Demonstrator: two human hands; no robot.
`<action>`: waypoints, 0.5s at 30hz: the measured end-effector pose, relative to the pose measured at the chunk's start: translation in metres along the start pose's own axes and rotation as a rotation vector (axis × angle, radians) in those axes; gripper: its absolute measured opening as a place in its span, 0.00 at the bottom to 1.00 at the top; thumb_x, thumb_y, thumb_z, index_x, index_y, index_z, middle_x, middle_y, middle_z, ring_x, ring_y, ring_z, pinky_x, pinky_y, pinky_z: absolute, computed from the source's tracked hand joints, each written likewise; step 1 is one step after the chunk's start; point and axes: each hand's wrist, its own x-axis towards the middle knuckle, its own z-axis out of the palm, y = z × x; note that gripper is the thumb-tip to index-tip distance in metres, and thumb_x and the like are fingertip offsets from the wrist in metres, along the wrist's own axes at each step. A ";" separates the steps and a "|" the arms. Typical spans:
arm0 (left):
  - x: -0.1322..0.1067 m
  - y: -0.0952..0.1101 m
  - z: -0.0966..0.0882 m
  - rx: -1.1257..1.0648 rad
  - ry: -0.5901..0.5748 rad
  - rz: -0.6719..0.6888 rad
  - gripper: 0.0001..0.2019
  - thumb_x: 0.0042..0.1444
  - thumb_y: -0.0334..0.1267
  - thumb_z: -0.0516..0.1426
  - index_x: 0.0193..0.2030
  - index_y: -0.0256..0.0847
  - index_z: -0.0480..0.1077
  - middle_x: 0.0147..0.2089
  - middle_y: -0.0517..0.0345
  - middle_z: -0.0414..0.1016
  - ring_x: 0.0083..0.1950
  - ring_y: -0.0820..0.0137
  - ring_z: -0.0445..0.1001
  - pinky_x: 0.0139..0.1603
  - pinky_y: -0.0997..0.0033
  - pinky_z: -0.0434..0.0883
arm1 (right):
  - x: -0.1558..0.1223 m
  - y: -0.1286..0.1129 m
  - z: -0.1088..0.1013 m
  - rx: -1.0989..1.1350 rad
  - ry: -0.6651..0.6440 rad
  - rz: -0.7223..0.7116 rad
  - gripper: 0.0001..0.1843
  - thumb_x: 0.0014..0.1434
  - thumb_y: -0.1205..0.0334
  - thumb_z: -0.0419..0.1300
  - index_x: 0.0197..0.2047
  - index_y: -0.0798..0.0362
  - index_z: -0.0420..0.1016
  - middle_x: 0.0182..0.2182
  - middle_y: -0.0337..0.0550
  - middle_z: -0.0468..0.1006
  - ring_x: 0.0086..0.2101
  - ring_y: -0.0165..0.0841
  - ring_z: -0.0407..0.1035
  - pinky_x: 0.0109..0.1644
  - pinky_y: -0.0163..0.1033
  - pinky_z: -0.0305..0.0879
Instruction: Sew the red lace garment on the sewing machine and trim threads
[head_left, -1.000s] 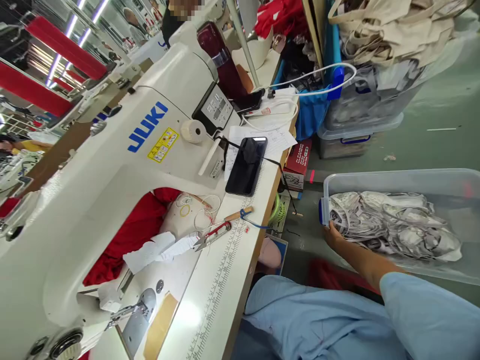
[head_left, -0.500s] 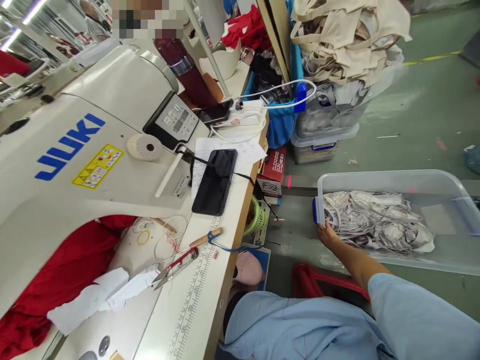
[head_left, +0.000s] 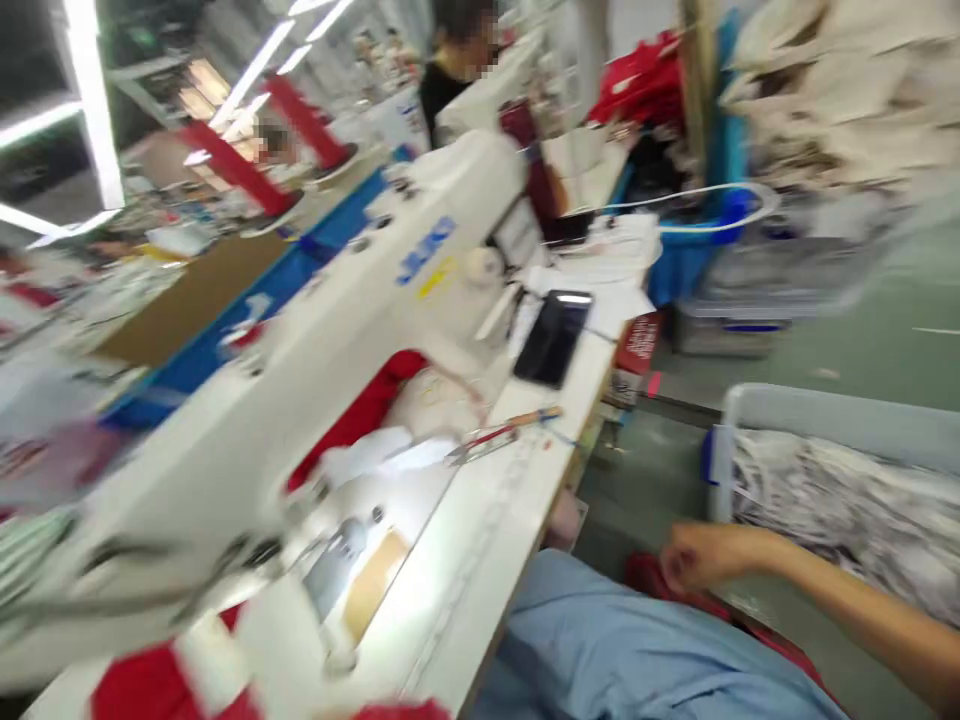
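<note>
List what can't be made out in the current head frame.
- Right hand: motion blur; whether the curled fingers hold anything cannot be told.
- Left hand: not in view.
- Clear plastic bin of grey-white fabric strips: cut off by the right edge.
- Blue lettering on the white sewing machine: smeared, unreadable.
- Red-handled thread snips: blurred, blades unclear.

Everything smears with motion blur: the machine [head_left: 315,370] logo is unreadable. The bin [head_left: 840,430] runs off the right edge. The right hand [head_left: 694,556] looks curled, grip unclear; the left hand stays unseen.
</note>
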 end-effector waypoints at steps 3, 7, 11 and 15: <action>-0.047 -0.011 -0.069 -0.067 -0.039 -0.013 0.24 0.49 0.56 0.62 0.18 0.43 0.57 0.23 0.58 0.71 0.26 0.66 0.71 0.25 0.68 0.68 | -0.007 -0.072 -0.002 0.076 -0.398 -0.294 0.08 0.59 0.61 0.65 0.43 0.47 0.82 0.38 0.43 0.81 0.38 0.32 0.75 0.43 0.35 0.68; -0.076 0.003 -0.096 -0.289 -0.350 0.044 0.23 0.55 0.46 0.62 0.21 0.41 0.52 0.27 0.55 0.73 0.28 0.73 0.69 0.29 0.75 0.64 | 0.018 -0.158 0.026 0.250 -0.496 -0.646 0.10 0.64 0.58 0.60 0.48 0.43 0.76 0.47 0.47 0.75 0.48 0.36 0.69 0.55 0.41 0.63; -0.078 0.018 -0.100 -0.456 -0.329 0.005 0.22 0.53 0.43 0.64 0.22 0.40 0.55 0.31 0.55 0.75 0.32 0.74 0.70 0.34 0.76 0.65 | 0.052 -0.208 0.085 0.426 -0.437 -0.675 0.27 0.53 0.46 0.69 0.53 0.43 0.69 0.51 0.43 0.70 0.52 0.39 0.63 0.57 0.42 0.59; -0.086 0.013 -0.106 -0.439 -0.155 -0.030 0.16 0.47 0.40 0.68 0.24 0.39 0.64 0.31 0.59 0.75 0.28 0.77 0.66 0.29 0.77 0.63 | 0.066 -0.225 0.115 0.498 -0.671 -0.528 0.35 0.47 0.47 0.73 0.54 0.46 0.65 0.41 0.37 0.69 0.37 0.31 0.63 0.41 0.37 0.61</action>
